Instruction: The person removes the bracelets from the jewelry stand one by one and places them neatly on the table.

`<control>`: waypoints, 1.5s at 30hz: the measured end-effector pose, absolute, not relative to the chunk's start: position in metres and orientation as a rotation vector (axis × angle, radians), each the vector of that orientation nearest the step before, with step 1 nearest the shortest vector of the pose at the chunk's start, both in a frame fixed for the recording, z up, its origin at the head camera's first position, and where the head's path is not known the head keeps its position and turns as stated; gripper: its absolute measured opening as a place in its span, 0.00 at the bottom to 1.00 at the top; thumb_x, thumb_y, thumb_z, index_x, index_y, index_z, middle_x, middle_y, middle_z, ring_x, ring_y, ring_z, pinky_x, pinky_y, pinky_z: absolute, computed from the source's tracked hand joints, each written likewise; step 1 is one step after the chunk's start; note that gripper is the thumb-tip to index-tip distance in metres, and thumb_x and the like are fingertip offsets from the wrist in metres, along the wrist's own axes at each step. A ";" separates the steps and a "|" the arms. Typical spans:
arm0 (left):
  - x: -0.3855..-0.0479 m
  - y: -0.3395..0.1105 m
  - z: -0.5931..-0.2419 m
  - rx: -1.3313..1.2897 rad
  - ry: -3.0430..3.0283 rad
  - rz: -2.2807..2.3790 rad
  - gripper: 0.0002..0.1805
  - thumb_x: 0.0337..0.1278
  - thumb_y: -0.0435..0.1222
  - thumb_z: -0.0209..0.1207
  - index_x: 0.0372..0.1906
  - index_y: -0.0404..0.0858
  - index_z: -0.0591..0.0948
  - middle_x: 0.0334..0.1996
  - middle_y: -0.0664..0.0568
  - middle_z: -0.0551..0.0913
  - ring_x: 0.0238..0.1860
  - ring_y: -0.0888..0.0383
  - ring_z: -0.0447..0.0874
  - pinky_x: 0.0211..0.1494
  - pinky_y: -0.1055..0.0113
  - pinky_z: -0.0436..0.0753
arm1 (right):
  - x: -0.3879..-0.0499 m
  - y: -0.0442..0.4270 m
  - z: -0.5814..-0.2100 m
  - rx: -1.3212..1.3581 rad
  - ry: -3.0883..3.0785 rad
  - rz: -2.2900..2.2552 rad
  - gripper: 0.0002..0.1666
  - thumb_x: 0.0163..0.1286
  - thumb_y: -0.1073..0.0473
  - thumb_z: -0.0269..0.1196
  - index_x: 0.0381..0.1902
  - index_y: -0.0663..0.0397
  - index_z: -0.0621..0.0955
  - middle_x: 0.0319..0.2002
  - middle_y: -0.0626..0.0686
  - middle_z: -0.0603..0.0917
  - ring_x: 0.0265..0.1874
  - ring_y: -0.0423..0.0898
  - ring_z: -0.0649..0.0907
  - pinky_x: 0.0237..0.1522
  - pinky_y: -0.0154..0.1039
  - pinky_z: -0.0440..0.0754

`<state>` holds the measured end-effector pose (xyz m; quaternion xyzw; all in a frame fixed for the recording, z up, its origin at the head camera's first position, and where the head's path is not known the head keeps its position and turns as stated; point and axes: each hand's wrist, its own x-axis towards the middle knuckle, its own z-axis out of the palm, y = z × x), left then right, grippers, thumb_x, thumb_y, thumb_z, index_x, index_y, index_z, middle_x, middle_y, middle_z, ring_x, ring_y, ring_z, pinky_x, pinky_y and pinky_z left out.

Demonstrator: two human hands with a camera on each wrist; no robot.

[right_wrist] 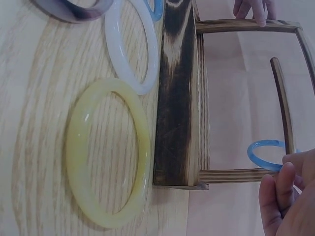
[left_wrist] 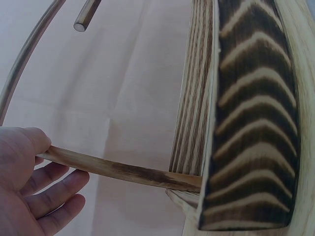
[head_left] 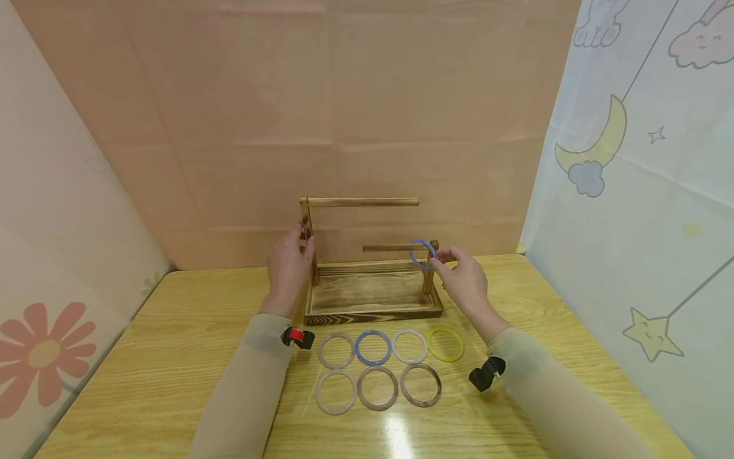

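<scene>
A wooden bangle stand (head_left: 373,317) has a tray base, a tall left post and a shorter right post, each bearing a horizontal bar. My left hand (head_left: 288,261) holds the left post (left_wrist: 118,169) between thumb and fingers. With thumb and fingers, my right hand (head_left: 466,280) pinches a translucent blue bangle (right_wrist: 266,142) beside the right post. That bangle encircles the lower bar (head_left: 390,248) near its post end. The upper bar (head_left: 361,202) carries no bangle. In the right wrist view, fingertips hide part of the held bangle.
Before the stand, two rows of bangles lie flat on the wooden table (head_left: 172,357): a darker blue bangle (head_left: 357,349), a white bangle (head_left: 393,347), a yellow bangle (head_left: 430,344) and several pale or brownish ones. A tan backdrop (head_left: 258,127) rises behind; patterned panels flank the table.
</scene>
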<state>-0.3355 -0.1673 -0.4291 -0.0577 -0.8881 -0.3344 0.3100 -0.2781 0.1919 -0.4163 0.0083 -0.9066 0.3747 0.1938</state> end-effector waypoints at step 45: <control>-0.336 -0.168 -0.430 -0.150 -2.354 -0.872 0.25 0.82 0.41 0.64 0.72 0.32 0.80 0.58 0.35 0.89 0.43 0.40 0.94 0.42 0.41 0.88 | -0.280 0.158 -0.403 0.079 -2.489 1.085 0.11 0.79 0.54 0.73 0.52 0.53 0.89 0.45 0.54 0.92 0.31 0.50 0.83 0.32 0.44 0.74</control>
